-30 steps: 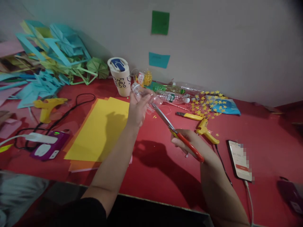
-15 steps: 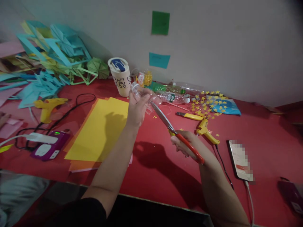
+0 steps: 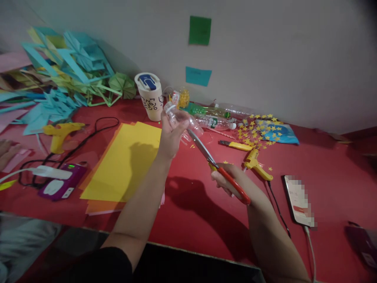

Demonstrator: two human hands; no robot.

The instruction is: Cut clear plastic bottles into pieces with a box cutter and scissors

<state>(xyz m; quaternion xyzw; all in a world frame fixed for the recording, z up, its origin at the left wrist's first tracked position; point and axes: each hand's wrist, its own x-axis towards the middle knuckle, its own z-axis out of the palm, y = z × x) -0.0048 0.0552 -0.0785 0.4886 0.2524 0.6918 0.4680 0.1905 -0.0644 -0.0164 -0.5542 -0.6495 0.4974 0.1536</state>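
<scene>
My left hand (image 3: 172,135) grips a clear plastic bottle piece (image 3: 194,125) with its neck toward the upper left and its lower side cut into. My right hand (image 3: 225,179) is closed round the red handles of a pair of scissors (image 3: 203,149). The blades point up and left, their tips at the plastic beside my left thumb. The blades look nearly closed. Below my left forearm lies a stack of yellow and orange paper (image 3: 118,165).
A lidded cup (image 3: 150,100) and several plastic bottles (image 3: 216,122) line the wall. Right of my hands are a box cutter (image 3: 235,145), a yellow glue gun (image 3: 257,165), star cutouts (image 3: 262,131) and a phone (image 3: 299,200). Another glue gun (image 3: 60,135) and another person's hand (image 3: 7,153) are at left.
The scissors and my right hand have shifted slightly left. The bottle piece has tilted a little in my left hand. The other person's hand at the left edge has moved slightly into view.
</scene>
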